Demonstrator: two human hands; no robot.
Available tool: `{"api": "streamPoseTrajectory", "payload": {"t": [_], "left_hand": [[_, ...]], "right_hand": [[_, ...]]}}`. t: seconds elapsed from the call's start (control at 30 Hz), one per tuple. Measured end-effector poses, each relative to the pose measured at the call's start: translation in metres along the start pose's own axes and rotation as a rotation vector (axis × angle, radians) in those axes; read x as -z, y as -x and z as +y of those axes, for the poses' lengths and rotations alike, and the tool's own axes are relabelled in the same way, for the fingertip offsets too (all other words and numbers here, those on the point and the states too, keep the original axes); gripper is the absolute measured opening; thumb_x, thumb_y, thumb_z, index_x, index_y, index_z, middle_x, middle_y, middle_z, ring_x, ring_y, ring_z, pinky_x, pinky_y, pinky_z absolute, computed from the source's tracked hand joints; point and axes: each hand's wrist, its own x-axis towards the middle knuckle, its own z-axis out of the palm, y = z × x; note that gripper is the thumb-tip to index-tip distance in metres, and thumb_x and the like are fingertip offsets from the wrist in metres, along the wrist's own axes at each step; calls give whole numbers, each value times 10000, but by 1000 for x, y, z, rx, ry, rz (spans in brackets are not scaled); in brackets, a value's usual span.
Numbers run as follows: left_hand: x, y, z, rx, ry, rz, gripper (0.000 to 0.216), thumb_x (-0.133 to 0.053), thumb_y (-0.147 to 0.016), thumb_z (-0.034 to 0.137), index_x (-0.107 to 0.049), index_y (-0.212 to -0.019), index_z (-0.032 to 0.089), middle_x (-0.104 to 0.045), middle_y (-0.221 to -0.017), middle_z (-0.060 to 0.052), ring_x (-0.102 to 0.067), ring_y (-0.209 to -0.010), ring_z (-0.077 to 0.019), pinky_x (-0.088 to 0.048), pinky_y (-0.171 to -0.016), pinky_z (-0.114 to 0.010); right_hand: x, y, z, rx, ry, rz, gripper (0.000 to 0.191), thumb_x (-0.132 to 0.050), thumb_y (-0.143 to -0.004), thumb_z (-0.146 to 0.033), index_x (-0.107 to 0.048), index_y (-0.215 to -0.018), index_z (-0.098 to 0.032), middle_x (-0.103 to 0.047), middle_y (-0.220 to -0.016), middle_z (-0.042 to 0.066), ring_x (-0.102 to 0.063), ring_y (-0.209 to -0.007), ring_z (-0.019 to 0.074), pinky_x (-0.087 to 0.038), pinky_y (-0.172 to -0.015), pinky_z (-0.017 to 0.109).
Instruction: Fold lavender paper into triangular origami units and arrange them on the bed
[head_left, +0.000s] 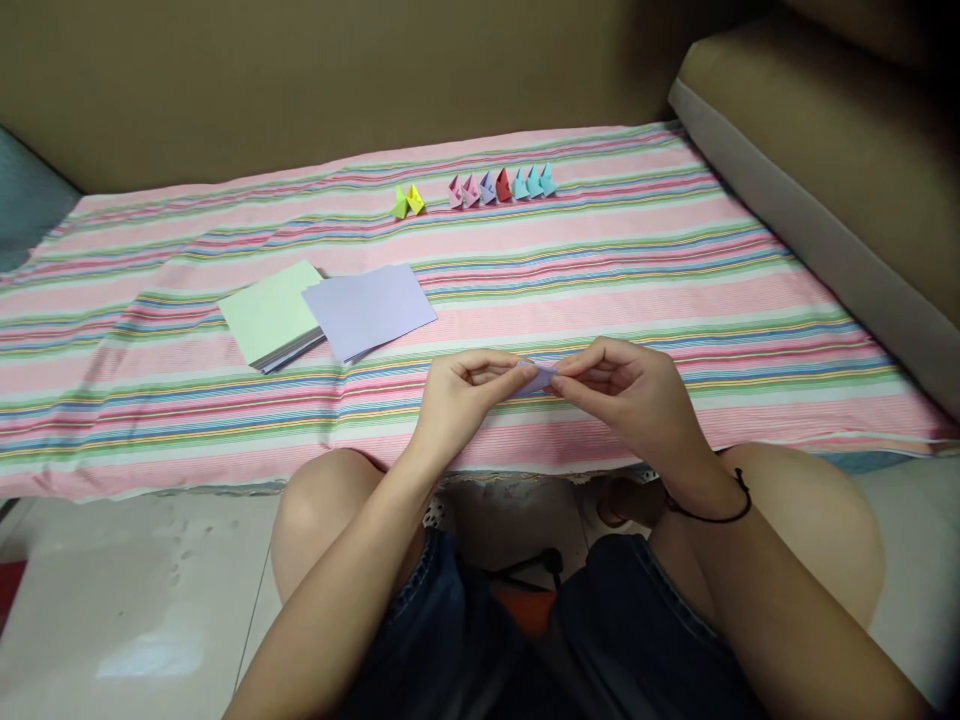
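My left hand [459,392] and my right hand [626,388] meet over the near edge of the striped cloth [675,300]. Both pinch a small folded piece of lilac paper [536,379] between fingertips and thumbs. Most of the piece is hidden by my fingers. A black cord sits on my right wrist. To the left lie two stacks of paper sheets, a pale green one [270,310] and a lilac one [369,308] overlapping it.
A row of several small folded paper pieces stands at the far side of the cloth: yellow-green ones [406,202], then pink, purple, red and blue ones [501,186]. A brown sofa back rises behind, with a cushion [825,150] at the right. My knees are below the cloth's edge.
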Motion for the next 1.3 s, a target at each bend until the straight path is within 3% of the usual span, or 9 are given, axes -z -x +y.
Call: {"api": "streamPoseTrajectory", "payload": {"t": [0.2, 0.37, 0.5, 0.73, 0.9, 1.3], "left_hand": [[0, -1, -2, 24, 0, 33, 167, -786, -656, 341, -750, -723, 192, -723, -702, -25, -625, -632, -149, -463, -581, -261], [-2, -4, -7, 70, 145, 92, 122, -792, -646, 311, -741, -677, 205, -678, -631, 7, -532, -547, -98, -396, -531, -239], [-6, -4, -10, 99, 245, 114, 126, -791, -647, 306, -725, -652, 199, -643, -620, 19, -515, -574, -88, -394, -554, -230], [-11, -5, -12, 87, 234, 140, 114, -782, -659, 299, -723, -643, 203, -574, -548, 42, -428, -526, -70, -339, -517, -225], [-10, -5, -11, 68, 239, 109, 101, -783, -665, 291, -731, -644, 207, -639, -603, 26, -496, -565, -80, -382, -553, -224], [-11, -1, -6, -47, 207, 80, 46, -763, -710, 248, -745, -710, 206, -733, -723, 6, -639, -662, -104, -493, -649, -220]], "right_hand": [[1, -1, -4, -17, -30, -13, 206, -772, -691, -358, -629, -732, -215, -702, -746, 26, -691, -732, 193, -603, -722, 358], [-4, -3, -1, -85, -142, 16, 311, -819, -623, -339, -627, -840, -225, -685, -754, 1, -676, -738, 166, -589, -699, 305], [-17, -2, 3, -163, -240, -7, 236, -792, -651, -348, -630, -747, -205, -659, -707, -17, -629, -651, 120, -557, -643, 263], [-27, -1, 3, -161, -273, 65, 207, -776, -676, -327, -631, -623, -189, -597, -591, -28, -576, -593, 107, -504, -615, 254], [-22, -1, 3, -189, -301, 32, 215, -741, -715, -348, -617, -638, -191, -623, -614, -20, -605, -618, 121, -530, -655, 280], [-15, 0, 1, -49, -269, -23, 202, -606, -858, -296, -629, -685, -193, -609, -670, -13, -605, -672, 126, -517, -689, 279]]}}
